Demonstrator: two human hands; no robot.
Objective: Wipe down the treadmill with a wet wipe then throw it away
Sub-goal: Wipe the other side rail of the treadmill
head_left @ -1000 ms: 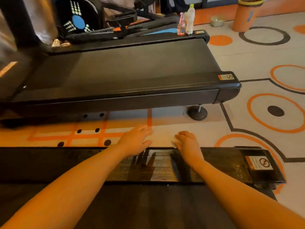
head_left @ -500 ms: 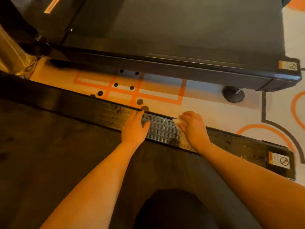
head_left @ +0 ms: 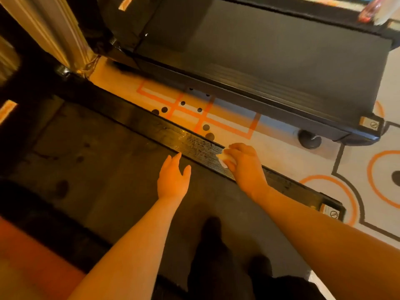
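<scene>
I look down at a black treadmill: its dark belt (head_left: 104, 169) fills the lower left and its ribbed side rail (head_left: 194, 146) runs diagonally, wet and shiny. My right hand (head_left: 244, 167) grips a small white wet wipe (head_left: 223, 158) with curled fingers and holds it against the rail. My left hand (head_left: 173, 178) lies over the belt just inside the rail with straight fingers and holds nothing.
A second black treadmill (head_left: 270, 68) stands parallel beyond a strip of patterned white and orange floor (head_left: 238, 131), with its round foot (head_left: 308, 139) near the rail's end. A warning sticker (head_left: 331, 212) marks the near rail's tail. Bottles (head_left: 376, 11) stand at the top right. My dark legs (head_left: 216, 267) are below.
The view has swung left and tilted further down. My left hand has come off the rail onto the belt side. My right hand has stayed on the rail with the wipe.
</scene>
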